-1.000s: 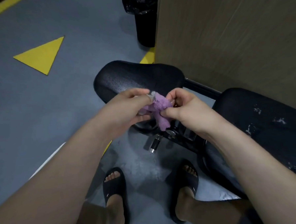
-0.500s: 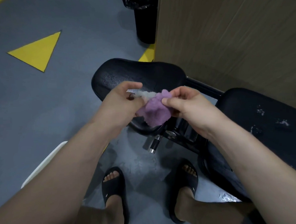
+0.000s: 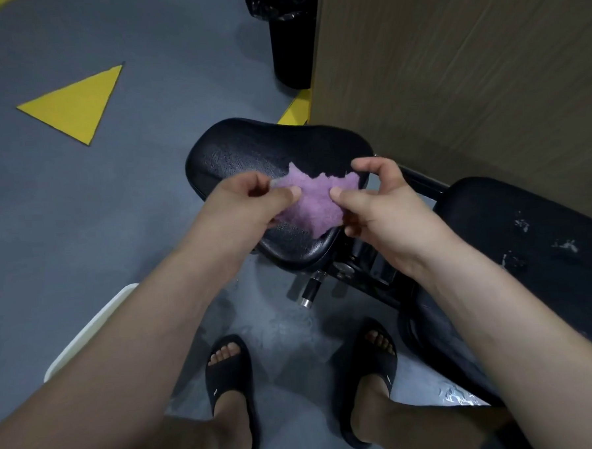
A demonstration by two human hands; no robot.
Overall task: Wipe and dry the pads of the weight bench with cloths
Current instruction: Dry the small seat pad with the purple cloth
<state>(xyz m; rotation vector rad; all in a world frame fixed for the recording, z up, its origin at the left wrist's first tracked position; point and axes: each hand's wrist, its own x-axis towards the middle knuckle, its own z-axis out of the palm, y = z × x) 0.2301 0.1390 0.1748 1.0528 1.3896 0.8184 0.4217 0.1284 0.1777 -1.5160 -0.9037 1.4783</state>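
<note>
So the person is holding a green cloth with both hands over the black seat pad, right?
Not quite. The cloth is purple, not green. The head view shows the left hand and the right hand both pinching it over the black seat pad.

Fuzzy purple cloth [image 3: 315, 202] — glossy pad [image 3: 266, 150]

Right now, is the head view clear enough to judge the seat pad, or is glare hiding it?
Head view: dim, even light; the seat pad shows a soft speckled sheen, no harsh glare; the purple cloth between left hand and right hand is slightly soft; wide-angle bend stretches the forearms.
</note>
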